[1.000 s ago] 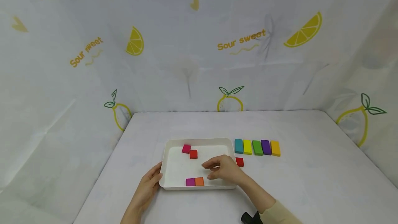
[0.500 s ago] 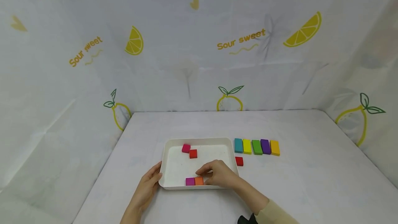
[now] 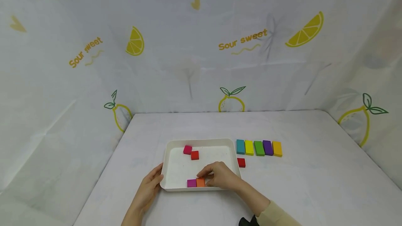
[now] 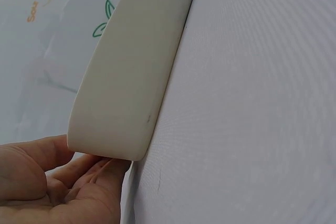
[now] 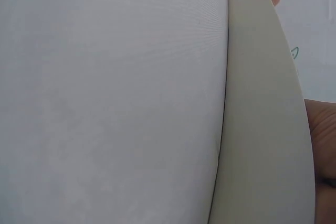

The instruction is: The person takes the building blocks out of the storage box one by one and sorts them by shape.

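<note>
Closest to me, down by my pale sleeve (image 3: 276, 215), a dark thing (image 3: 248, 221) pokes up, but too little of it shows for me to name it. My left hand (image 3: 150, 188) holds the white tray (image 3: 177, 189) at its near left corner, with my thumb at the rim and my other fingers against the outside. The tray sits flat on the white table (image 3: 314, 184). My right hand (image 3: 221, 177) reaches over the near right part of the tray and pinches the orange block (image 3: 200, 182), with a finger at its top and my thumb by its right side. The orange block is inside the tray, by the near wall. Right next to it, on its left, is a pinky-purple block (image 3: 191, 183). Farther back in the tray, a red block (image 3: 194, 155) and a pink block (image 3: 187, 150) sit with their corners close together. Outside, just beside the tray's right wall, is one more red block (image 3: 241, 163). Behind that is a row of five longer blocks: blue block (image 3: 240, 147), yellow block (image 3: 249, 148), green block (image 3: 259, 148), dark purple block (image 3: 267, 148) and gold block (image 3: 277, 149). Farthest away hangs a white cloth (image 3: 176, 27) with yellow lemons and the words "Sour sweet" on it.
</note>
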Action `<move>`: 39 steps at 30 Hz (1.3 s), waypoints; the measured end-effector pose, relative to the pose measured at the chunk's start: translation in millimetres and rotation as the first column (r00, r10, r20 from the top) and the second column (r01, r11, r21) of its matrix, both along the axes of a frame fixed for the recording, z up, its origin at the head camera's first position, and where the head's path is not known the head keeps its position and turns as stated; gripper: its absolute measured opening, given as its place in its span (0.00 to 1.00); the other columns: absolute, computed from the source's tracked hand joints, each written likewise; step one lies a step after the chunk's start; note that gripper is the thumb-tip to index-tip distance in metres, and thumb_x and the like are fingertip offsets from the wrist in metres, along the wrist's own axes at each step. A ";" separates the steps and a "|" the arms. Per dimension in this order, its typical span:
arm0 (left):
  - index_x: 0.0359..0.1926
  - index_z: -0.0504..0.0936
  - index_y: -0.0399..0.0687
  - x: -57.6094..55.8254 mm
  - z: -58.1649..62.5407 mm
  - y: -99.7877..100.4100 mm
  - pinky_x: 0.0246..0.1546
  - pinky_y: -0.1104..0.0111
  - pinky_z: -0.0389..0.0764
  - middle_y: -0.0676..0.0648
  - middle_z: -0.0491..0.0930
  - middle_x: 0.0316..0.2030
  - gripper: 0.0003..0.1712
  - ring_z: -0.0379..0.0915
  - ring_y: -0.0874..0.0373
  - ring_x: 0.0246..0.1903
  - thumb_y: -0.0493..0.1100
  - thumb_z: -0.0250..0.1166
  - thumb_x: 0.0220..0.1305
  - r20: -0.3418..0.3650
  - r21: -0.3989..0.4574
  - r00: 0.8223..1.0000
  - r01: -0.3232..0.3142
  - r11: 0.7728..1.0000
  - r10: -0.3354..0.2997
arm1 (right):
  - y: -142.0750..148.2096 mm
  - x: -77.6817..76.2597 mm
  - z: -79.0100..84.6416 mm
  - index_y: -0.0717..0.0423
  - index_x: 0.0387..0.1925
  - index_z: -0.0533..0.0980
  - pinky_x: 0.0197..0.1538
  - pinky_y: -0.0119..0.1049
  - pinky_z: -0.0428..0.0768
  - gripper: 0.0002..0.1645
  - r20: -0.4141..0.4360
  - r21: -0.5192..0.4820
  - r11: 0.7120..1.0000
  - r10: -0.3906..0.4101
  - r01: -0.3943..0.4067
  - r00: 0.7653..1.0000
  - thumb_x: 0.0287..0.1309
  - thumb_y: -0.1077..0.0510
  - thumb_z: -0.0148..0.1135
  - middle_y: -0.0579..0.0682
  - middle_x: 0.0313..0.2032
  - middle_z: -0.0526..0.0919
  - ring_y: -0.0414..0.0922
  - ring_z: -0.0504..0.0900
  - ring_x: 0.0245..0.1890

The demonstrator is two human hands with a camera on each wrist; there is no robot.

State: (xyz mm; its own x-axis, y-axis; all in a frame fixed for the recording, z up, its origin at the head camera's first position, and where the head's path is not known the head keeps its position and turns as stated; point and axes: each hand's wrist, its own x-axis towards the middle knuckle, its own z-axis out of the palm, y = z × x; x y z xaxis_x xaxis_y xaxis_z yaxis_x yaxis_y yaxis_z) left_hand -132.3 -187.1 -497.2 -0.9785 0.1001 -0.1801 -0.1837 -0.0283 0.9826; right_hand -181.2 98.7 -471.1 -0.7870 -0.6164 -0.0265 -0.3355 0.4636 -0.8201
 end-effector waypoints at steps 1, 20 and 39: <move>0.76 0.47 0.34 0.1 0.0 0.0 0.77 0.47 0.49 0.33 0.44 0.78 0.34 0.39 0.40 0.78 0.40 0.47 0.77 0.000 -0.001 1.000 -0.001 1.000 0.001 | -0.1 0.1 0.0 0.53 0.44 0.86 0.52 0.33 0.86 0.17 0.000 0.004 1.000 -0.004 0.004 1.000 0.53 0.68 0.69 0.46 0.43 0.89 0.42 0.85 0.48; 0.76 0.48 0.34 0.7 0.9 0.4 0.76 0.47 0.49 0.33 0.44 0.78 0.34 0.39 0.39 0.78 0.41 0.48 0.77 -0.006 -0.012 1.000 -0.001 1.000 0.001 | -5.6 2.0 1.1 0.56 0.47 0.85 0.52 0.35 0.87 0.18 0.008 -0.033 0.999 -0.002 0.002 1.000 0.52 0.69 0.69 0.49 0.45 0.89 0.46 0.85 0.50; 0.76 0.48 0.35 0.0 0.6 0.2 0.77 0.47 0.49 0.34 0.44 0.78 0.34 0.39 0.40 0.78 0.40 0.48 0.77 0.002 -0.001 1.000 -0.009 1.000 0.009 | 10.0 -2.9 5.0 0.55 0.49 0.84 0.54 0.39 0.87 0.19 -0.046 -0.035 0.995 -0.090 0.089 0.995 0.54 0.67 0.68 0.47 0.47 0.88 0.47 0.83 0.50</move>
